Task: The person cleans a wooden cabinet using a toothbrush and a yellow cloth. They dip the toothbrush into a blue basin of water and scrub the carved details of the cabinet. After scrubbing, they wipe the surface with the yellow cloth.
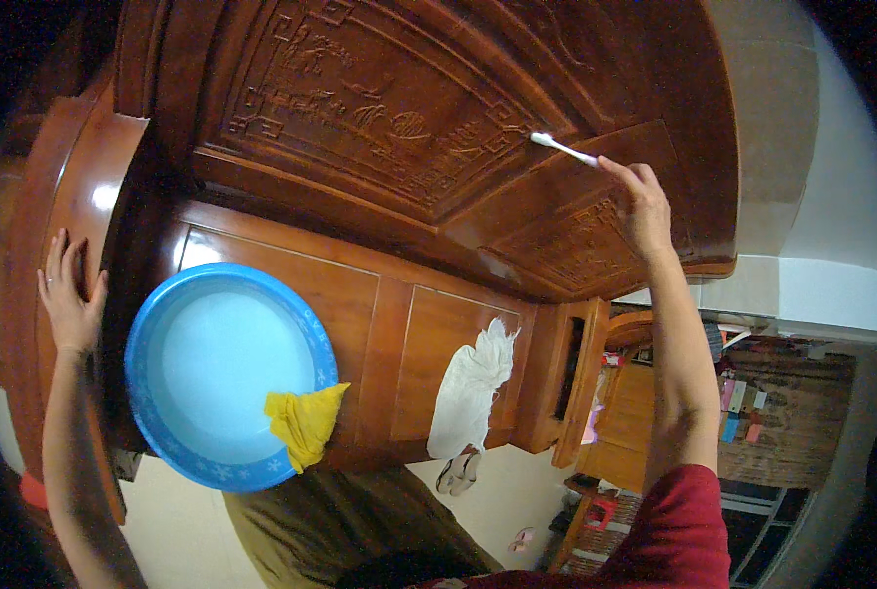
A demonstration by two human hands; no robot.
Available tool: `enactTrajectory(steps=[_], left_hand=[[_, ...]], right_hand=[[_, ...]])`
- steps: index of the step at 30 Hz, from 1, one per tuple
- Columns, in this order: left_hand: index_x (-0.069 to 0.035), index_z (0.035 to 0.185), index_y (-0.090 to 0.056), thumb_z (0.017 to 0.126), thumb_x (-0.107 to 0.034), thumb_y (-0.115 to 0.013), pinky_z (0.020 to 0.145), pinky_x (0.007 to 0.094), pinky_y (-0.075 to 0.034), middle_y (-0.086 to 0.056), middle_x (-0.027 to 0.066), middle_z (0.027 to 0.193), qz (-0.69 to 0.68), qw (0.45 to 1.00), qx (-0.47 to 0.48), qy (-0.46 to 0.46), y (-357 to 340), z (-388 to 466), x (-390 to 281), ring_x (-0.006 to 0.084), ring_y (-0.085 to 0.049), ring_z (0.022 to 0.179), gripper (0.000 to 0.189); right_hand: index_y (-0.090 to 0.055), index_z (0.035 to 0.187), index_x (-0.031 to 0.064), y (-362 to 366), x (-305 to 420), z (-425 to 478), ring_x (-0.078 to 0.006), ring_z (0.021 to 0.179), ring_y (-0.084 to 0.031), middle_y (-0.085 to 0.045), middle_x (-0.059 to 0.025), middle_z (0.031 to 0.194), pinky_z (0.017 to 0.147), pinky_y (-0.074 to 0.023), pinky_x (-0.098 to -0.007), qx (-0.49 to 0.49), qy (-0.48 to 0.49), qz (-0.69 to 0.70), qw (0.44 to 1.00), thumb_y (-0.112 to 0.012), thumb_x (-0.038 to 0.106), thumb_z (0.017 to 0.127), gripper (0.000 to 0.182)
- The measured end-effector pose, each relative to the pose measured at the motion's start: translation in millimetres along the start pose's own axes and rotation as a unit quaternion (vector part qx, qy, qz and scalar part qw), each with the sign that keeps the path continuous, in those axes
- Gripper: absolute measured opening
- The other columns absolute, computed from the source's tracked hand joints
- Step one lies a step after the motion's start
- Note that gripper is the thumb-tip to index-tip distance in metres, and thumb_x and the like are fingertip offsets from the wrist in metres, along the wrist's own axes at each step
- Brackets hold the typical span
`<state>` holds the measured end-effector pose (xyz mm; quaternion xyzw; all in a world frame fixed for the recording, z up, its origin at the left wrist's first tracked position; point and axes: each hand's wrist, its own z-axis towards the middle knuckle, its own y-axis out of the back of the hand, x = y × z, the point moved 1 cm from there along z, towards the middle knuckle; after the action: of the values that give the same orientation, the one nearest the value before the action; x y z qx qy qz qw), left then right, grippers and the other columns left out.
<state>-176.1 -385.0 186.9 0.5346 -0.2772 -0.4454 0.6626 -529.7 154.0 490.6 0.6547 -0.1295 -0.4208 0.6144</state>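
My right hand (645,208) grips a slim white-and-pink brush (567,149), which looks like a toothbrush. Its white head meets the lower right corner of a carved panel (379,118) in the dark wooden backrest. My left hand (70,302) rests with fingers spread on the polished wooden armrest (89,199) and holds nothing. A blue plastic basin (140,353) of pale, bluish liquid stands on the wooden seat (383,346) between my arms. Over the basin's near right rim hangs a yellow cloth (306,423).
A frayed white cloth (468,390) lies on the seat's right part, reaching its front edge. Below are a pair of shoes (459,473) on the pale floor and pink footwear (521,540) further off. More wooden furniture (615,434) stands at the right. My knee is close to the basin.
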Motion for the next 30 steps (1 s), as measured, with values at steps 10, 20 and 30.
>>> enactTrajectory(steps=[10, 20, 30], left_hand=[[-0.016, 0.129, -0.041, 0.082, -0.026, -0.058, 0.109, 0.048, -0.009, -0.026, 0.0026, 0.145, 0.012, 1.0, 0.003, -0.004, -4, -3, 8, 0.0223, -0.021, 0.135, 0.051], [-0.017, 0.128, -0.043, 0.082, -0.026, -0.059, 0.109, 0.0482, -0.011, -0.027, 0.0035, 0.144, -0.001, 1.0, -0.004, -0.018, -1, -1, 6, 0.0226, -0.023, 0.134, 0.05], [-0.017, 0.126, -0.045, 0.08, -0.029, -0.061, 0.108, 0.0485, -0.013, -0.031, 0.0039, 0.142, -0.018, 1.0, -0.002, 0.001, 10, 0, -4, 0.0236, -0.026, 0.132, 0.05]], right_hand=[[-0.06, 0.112, 0.0269, 44, -15, 7, -0.0262, 0.079, -0.055, -0.05, -0.0078, 0.084, 0.067, -0.0465, -0.0356, 0.043, 0.054, -0.142, 0.988, -0.06, 0.009, 0.074, 0.042], [-0.065, 0.104, 0.024, -3, 6, 31, -0.0264, 0.079, -0.055, -0.051, -0.0079, 0.08, 0.068, -0.0466, -0.0372, 0.117, 0.137, -0.149, 0.972, -0.056, 0.0, 0.07, 0.042], [-0.062, 0.108, 0.0291, -133, 84, -25, -0.0246, 0.09, -0.057, -0.055, -0.0061, 0.089, 0.073, -0.0474, -0.0382, 0.202, 0.063, -0.052, 0.976, -0.058, 0.014, 0.076, 0.035]])
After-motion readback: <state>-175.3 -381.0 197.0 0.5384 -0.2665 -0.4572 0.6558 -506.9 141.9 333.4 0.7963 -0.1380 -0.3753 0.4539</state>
